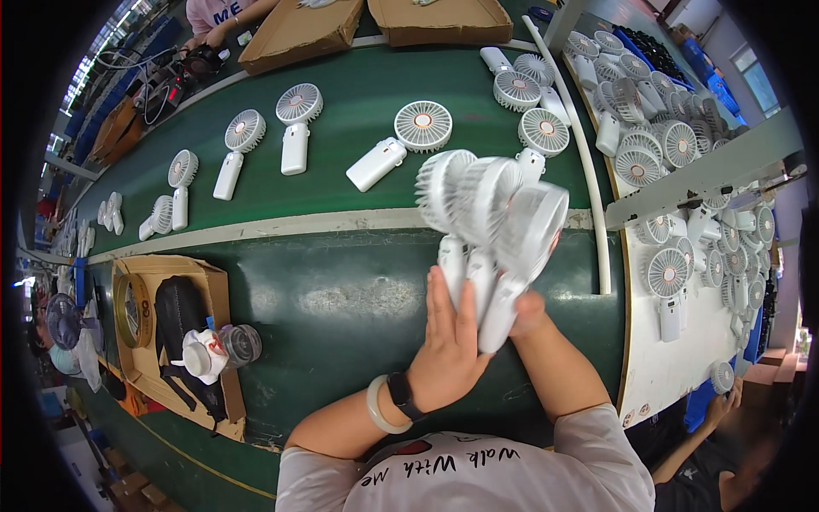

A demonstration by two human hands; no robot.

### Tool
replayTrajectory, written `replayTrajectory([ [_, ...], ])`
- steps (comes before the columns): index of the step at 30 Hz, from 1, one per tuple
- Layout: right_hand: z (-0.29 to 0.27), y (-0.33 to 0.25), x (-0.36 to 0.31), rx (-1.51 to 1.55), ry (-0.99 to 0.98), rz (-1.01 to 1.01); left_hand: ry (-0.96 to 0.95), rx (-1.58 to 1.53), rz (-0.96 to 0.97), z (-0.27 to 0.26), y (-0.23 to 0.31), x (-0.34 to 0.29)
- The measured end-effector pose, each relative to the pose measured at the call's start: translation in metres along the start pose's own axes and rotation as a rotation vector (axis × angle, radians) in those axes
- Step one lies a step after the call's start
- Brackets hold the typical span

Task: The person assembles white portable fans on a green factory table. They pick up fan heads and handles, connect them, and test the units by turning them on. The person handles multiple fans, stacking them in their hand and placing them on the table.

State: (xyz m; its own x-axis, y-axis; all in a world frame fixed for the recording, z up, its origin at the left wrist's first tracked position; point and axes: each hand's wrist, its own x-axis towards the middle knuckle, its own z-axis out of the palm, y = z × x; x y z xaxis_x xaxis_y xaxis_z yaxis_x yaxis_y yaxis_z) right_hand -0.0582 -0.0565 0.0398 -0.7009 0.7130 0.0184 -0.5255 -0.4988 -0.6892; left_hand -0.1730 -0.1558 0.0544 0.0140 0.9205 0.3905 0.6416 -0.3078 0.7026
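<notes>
Three white handheld fans (488,205) stand upright side by side between my two hands, above the near side of the green workbench. My left hand (445,346) presses its long fingers along the handles from the left. On the other side, my right hand (531,312) grips the rightmost handle, its fingers mostly hidden behind it. The rightmost fan head is smeared by motion. Just beyond the held fans, another fan (543,132) lies on the green belt (341,188), partly covered by them. A further fan (424,126) lies to its left.
More fans (299,104) lie spaced along the belt. At right, past a white pipe (580,154), many fans crowd a white board (640,358). A cardboard tray (226,341) with a black pouch, tape roll and jar (241,345) sits left. Other people work far left and lower right.
</notes>
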Motion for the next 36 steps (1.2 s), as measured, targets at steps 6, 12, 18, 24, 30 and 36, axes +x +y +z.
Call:
replayTrajectory([
  [6, -0.022, -0.030, 0.019, 0.353, -0.299, -0.094, 0.264, 0.002, -0.022, -0.031, -0.067, 0.079],
  [12, -0.020, -0.031, 0.023, 0.427, -0.351, -0.107, 0.187, 0.728, -0.085, -0.025, -0.148, 0.151],
  [18, -0.010, -0.023, 0.022, 0.471, -0.386, -0.114, 0.157, 0.643, -0.044, -0.057, -0.148, 0.153],
  [24, -0.005, -0.023, 0.018, 0.500, -0.424, -0.065, 0.079, -1.501, -0.574, -0.072, -0.076, 0.064],
  [30, 0.013, -0.028, 0.004, 0.296, -0.272, -0.136, -0.084, -2.005, -0.460, -0.049, -0.027, -0.002],
  [36, 0.018, -0.052, -0.080, 0.007, -0.056, -0.276, -0.121, -1.876, -0.242, -0.058, -0.017, -0.010],
])
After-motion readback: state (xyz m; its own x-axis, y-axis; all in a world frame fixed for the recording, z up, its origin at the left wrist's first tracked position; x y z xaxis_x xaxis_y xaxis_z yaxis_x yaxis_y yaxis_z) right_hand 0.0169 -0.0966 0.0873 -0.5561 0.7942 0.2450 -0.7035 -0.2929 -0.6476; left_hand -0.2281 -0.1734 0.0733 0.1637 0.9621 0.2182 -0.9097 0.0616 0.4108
